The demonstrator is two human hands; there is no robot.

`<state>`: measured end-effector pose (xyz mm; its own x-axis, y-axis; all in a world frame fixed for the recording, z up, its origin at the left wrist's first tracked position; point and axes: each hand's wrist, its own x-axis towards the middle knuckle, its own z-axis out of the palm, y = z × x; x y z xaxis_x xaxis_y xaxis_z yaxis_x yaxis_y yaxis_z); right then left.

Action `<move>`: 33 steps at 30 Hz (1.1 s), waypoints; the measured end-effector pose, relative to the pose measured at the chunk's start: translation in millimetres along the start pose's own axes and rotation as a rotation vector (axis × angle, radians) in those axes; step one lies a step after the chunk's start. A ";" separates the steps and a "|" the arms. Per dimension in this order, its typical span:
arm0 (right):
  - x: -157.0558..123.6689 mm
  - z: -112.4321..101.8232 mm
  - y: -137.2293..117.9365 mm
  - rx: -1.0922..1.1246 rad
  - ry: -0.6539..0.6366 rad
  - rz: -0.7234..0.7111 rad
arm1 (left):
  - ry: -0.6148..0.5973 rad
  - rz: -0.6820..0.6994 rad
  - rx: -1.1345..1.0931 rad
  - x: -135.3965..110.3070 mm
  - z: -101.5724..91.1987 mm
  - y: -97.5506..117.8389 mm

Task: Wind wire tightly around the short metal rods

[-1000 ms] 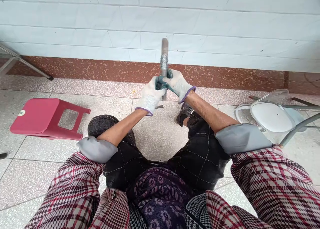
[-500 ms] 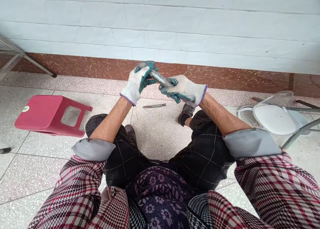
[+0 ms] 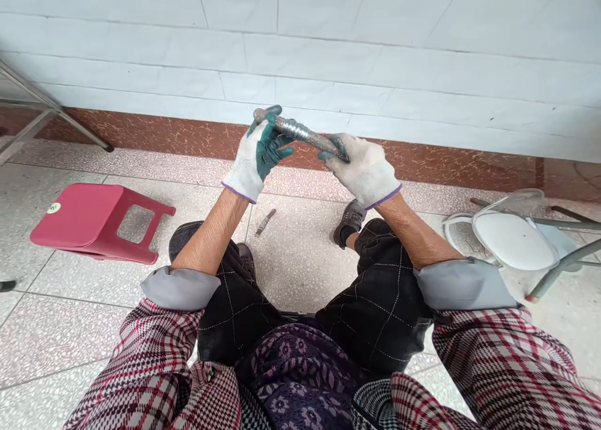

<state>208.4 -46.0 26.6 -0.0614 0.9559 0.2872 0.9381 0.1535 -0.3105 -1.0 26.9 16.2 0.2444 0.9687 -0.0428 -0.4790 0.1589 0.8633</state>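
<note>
My left hand, in a white and green work glove, is closed around the left part of a brownish rod. Its rounded tip sticks out past the fingers. Silvery, fine thread or wire is wound about the rod's middle, between my hands. My right hand, gloved likewise, grips the other end with its fingers wrapped round it. The rod slants down to the right in front of the wall. Lower, between my knees, a small dark stick-like piece shows diagonally; whether it hangs or lies on the floor I cannot tell.
To my left stands a red plastic stool, with a metal frame leg behind it. A white-seated chair is at the right. The tiled wall with its reddish-brown skirting runs across in front.
The rod has turned and more of both ends shows. My right hand has shifted from an underhand hold to a grip over its end. The small stick has swung from level to diagonal.
</note>
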 end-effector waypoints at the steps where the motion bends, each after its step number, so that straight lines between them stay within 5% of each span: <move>1: -1.0 1.5 1.5 0.005 -0.007 -0.003 | -0.008 0.005 -0.017 -0.7 -1.0 -1.2; 6: -2.5 1.6 3.5 -0.015 -0.017 -0.049 | 0.013 0.037 0.009 -1.7 -1.9 -3.4; 10: -2.9 -18.4 -7.6 -0.117 0.109 -0.127 | 0.003 0.040 0.087 -6.6 4.7 2.8; 15: -4.3 -32.7 -19.5 -0.190 0.117 -0.112 | -0.075 0.074 0.145 -15.3 5.7 5.6; 22: 1.6 -8.9 -14.7 -0.017 0.084 -0.091 | -0.129 0.170 0.301 -21.5 -0.1 4.9; 28: -0.9 -14.0 -9.2 0.099 0.064 -0.055 | -0.052 0.134 0.357 -31.2 2.0 5.9; 33: -5.5 -20.2 -2.5 0.276 0.019 -0.009 | -0.227 0.055 0.360 -38.0 0.2 -7.6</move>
<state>213.2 -56.7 44.1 -0.0601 0.9498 0.3072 0.8091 0.2265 -0.5423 -6.5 -11.1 11.4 0.4255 0.9010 0.0850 -0.1817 -0.0070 0.9833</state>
